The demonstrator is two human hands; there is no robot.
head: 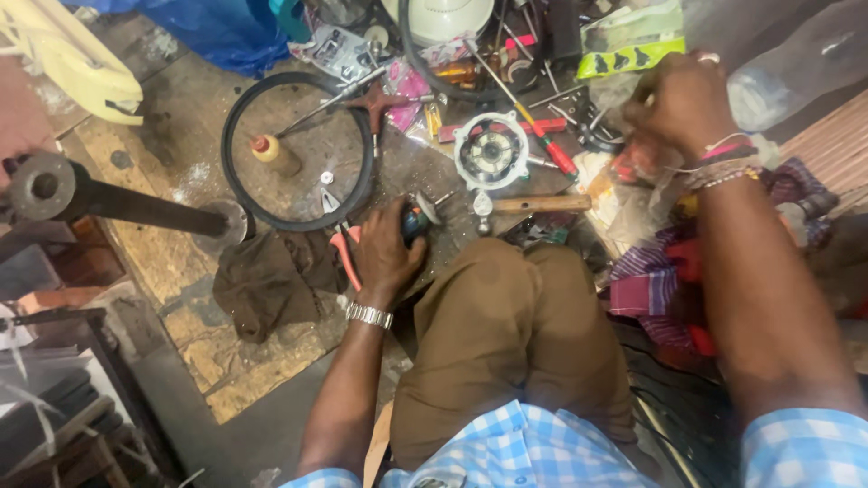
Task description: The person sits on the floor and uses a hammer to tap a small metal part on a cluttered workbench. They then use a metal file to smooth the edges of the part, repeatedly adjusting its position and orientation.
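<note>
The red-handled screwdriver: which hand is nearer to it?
Right. The right hand is just beyond the screwdriver, near its handle end; the left hand is lower down, by the pliers.

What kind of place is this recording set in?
Probably a small repair workshop, worked on the floor: screwdrivers, a hammer and a black rubber belt lie scattered around a round white motor part.
</note>
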